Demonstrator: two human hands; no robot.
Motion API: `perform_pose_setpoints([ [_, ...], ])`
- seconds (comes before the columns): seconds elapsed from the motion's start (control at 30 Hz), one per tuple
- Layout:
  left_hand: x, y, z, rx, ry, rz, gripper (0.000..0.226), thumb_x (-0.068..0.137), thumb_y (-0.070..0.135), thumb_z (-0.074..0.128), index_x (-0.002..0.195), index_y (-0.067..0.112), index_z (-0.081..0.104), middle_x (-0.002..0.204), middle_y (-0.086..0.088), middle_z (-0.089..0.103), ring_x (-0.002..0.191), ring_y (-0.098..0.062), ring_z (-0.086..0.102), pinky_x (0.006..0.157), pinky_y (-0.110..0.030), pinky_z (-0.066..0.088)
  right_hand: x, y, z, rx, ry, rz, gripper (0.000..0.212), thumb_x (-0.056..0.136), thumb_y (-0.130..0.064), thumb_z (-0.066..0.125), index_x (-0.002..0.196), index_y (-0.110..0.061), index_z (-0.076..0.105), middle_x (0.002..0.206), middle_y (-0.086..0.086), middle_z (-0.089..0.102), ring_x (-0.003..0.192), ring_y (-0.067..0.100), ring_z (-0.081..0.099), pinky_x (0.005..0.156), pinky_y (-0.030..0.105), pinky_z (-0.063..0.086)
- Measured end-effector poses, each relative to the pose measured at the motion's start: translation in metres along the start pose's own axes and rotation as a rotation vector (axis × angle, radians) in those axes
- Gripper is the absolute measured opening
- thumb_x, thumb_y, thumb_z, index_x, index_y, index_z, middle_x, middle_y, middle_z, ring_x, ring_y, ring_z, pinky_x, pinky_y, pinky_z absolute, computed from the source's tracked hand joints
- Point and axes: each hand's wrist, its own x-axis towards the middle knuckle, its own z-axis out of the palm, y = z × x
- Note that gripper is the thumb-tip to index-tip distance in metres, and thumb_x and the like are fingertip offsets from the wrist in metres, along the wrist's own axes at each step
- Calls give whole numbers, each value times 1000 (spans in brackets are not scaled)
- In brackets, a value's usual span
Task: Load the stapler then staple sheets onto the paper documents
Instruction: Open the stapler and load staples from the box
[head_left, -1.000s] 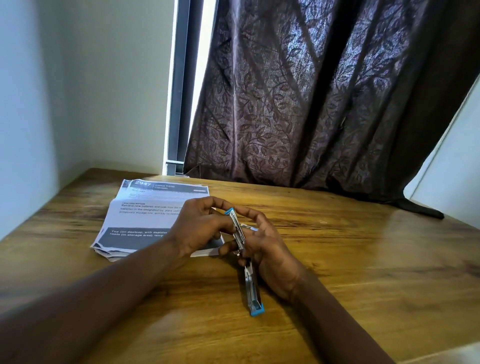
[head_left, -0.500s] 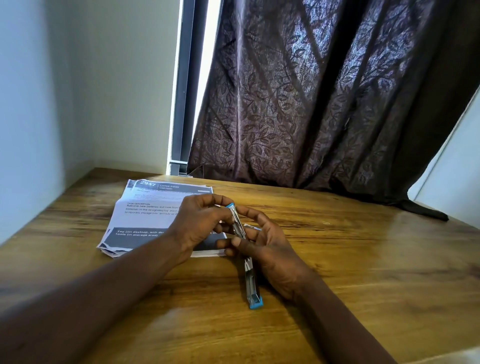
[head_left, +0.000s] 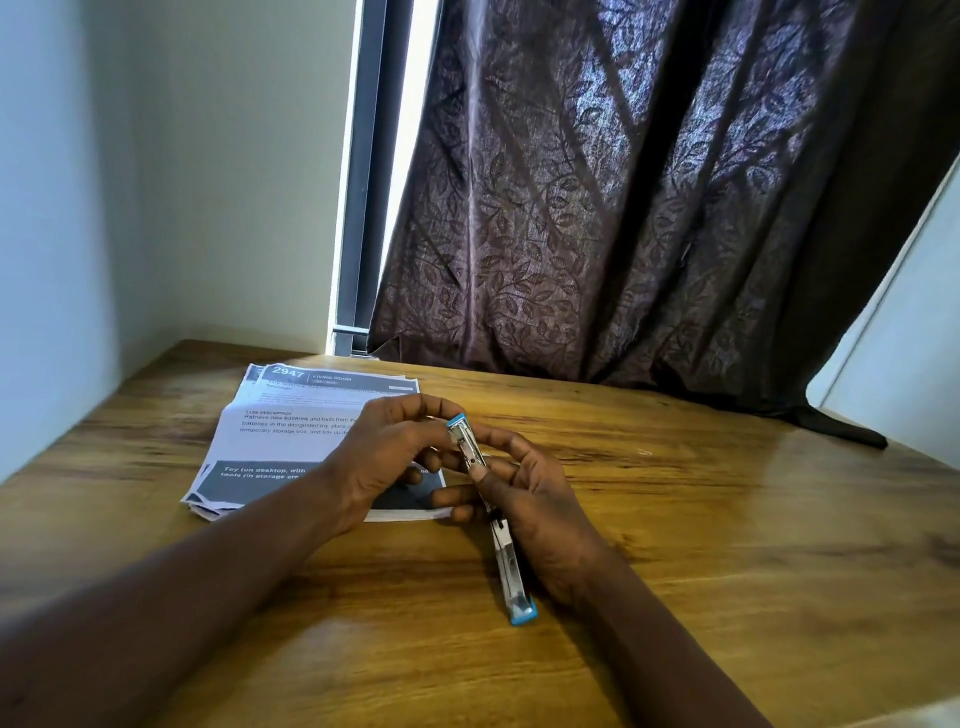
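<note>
Nearest us, our stapler (head_left: 508, 556) lies swung open on the table (head_left: 701, 571). Our right hand (head_left: 540, 506) grips its middle; our left hand (head_left: 384, 457) pinches its far end. Loading seems unfinished. Left of it, farther off, the papers (head_left: 291, 431) look unstapled.

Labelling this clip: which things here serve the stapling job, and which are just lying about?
Job: stapler, held by left hand and right hand; papers.
Lying about: table; curtain.

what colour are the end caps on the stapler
Light blue, on both ends of the silver stapler; clearest in the head view.
</note>
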Motion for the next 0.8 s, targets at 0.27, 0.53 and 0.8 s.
perform_pose_setpoints([
  [0.27, 0, -3, 3, 180, -3, 175, 30, 79, 9, 83, 105, 16, 71, 97, -5, 75, 81, -10, 70, 69, -22, 54, 1, -1, -2, 18, 49, -8, 36, 98, -3, 59, 133, -13, 54, 107, 22, 74, 84, 29, 73, 70, 34, 60],
  [0.53, 11, 0, -13, 93, 303, 229, 35, 79, 4, 82, 109, 15, 67, 93, -4, 74, 82, -20, 73, 56, -24, 53, 3, 6, -7, -213, 75, 30, 63, 77, 2, 82, 125, -32, 58, 111, 8, 75, 96, 29, 75, 81, 44, 62],
  [0.8, 16, -3, -16, -81, 332, 172, 31, 85, 5, 77, 109, 15, 61, 98, -16, 76, 79, -23, 78, 61, -25, 62, 1, 0, -11, -280, 96, -151, 69, 80, 7, 78, 136, -24, 54, 131, 0, 67, 118, 14, 67, 99, 34, 55],
])
